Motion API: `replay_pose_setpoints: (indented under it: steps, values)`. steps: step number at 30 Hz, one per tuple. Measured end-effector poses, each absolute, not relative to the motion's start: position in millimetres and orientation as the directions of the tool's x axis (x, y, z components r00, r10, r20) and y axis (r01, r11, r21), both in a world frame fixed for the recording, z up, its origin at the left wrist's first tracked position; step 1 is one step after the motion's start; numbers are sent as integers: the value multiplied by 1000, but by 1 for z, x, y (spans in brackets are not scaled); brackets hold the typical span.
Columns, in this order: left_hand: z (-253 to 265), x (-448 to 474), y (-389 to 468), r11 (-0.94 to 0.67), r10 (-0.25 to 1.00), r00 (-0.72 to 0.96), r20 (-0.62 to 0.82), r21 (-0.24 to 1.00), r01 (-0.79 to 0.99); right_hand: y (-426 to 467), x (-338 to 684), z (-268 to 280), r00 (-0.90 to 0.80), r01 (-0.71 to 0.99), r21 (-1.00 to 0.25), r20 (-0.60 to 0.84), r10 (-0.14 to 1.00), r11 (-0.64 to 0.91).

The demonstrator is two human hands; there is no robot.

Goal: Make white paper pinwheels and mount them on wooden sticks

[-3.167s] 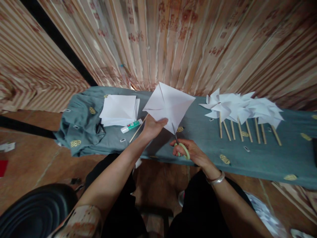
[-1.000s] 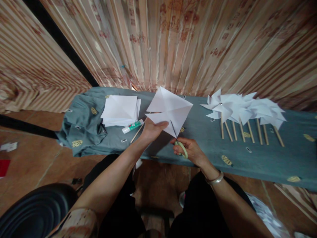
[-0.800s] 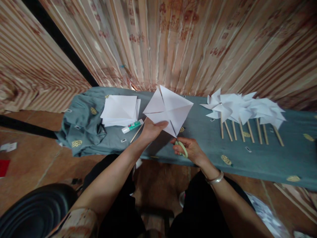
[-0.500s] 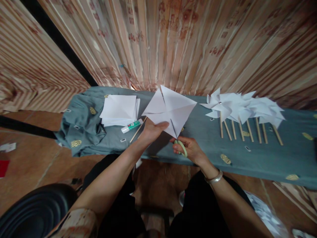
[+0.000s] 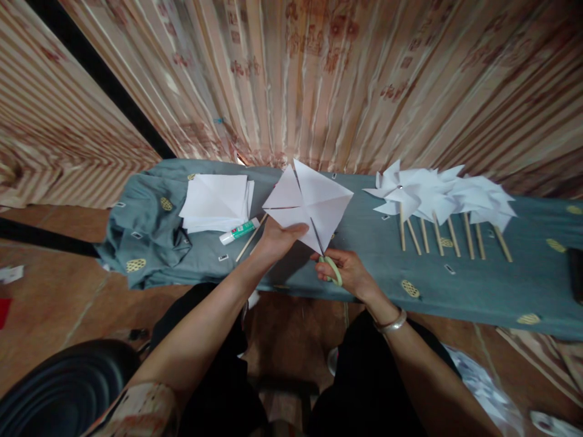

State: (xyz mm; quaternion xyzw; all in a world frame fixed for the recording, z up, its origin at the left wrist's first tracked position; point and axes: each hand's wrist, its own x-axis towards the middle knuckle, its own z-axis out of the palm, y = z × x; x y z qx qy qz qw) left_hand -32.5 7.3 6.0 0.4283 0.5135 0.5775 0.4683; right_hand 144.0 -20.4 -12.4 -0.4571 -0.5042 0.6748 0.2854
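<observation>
A square sheet of white paper (image 5: 321, 197), turned like a diamond, is held above the cloth by my left hand (image 5: 280, 238), thumb on top and fingers beneath. Slits run in from its top and left corners toward the middle. My right hand (image 5: 344, 271) is closed around the light green handles of a pair of scissors (image 5: 336, 273). The scissor blades lie at the paper's bottom corner, pointing up toward its centre. Beside my left hand are a green and white glue stick (image 5: 238, 232) and a thin wooden stick (image 5: 246, 244), partly covered by that hand.
A stack of white paper squares (image 5: 214, 200) lies at left on the grey-green cloth (image 5: 355, 243). Several white paper pinwheels (image 5: 412, 197) on wooden sticks overlap at right. Behind stands a patterned curtain (image 5: 291, 79). A black stool (image 5: 68, 388) is at lower left, a plastic bag (image 5: 483, 385) at lower right.
The scissor blades stay at the paper's bottom corner, and the slit there shows more plainly. The paper has tilted slightly. The whole view has shifted a little, and a dark object appears at the right edge.
</observation>
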Motion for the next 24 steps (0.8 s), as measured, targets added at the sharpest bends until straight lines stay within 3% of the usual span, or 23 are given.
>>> replay_pose_setpoints:
  steps: [5,24]
  values:
    - [8,-32,6,-1,982,-190,-5,999,-32,-20,146,-12,-420,97,-945,-322,848,-311]
    - [7,-29,5,36,974,-221,-52,997,-75,-20,145,-15,-387,71,-949,-309,869,-306]
